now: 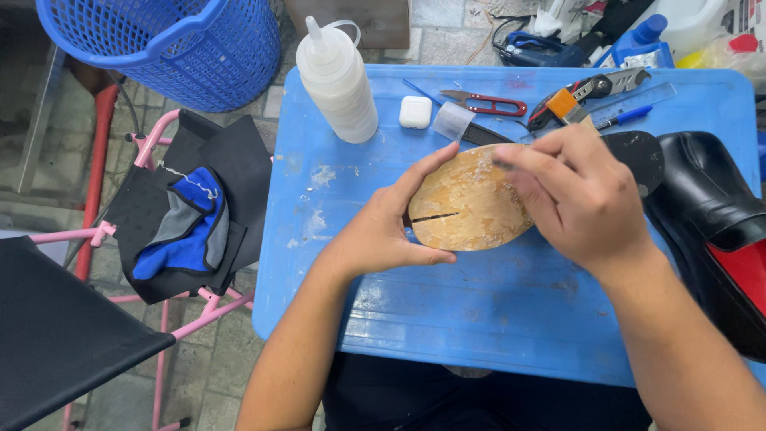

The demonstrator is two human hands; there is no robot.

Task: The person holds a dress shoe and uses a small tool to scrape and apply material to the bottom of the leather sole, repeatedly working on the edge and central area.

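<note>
At the centre of the frame, my left hand [381, 231] cups the near-left edge of a tan, oval shoe-sole piece [467, 206], thumb under and fingers curled over its rim, while my right hand [578, 195] closes over its right end, fingertips pressing on the top face. The piece is lifted slightly above the blue table [479, 319]; its surface looks patchy and flaked with whitish residue, and a dark slit cuts in from its left edge. By my judgement the surface is only partly cleaned or coated, with much of the face yet to be dealt with. A white squeeze bottle [339, 84] stands at upper centre-left, a small white case [415, 112] beside it, and red-handled snips [487, 102], a utility knife [594, 88] and a blue pen [626, 117] lie along the far edge. A black-and-red shoe [718, 231] crowds the right side. The table's lower half, in front of my wrists, gives open room; a blue basket [171, 48] and a pink folding stool [191, 207] stand off the left edge.
</note>
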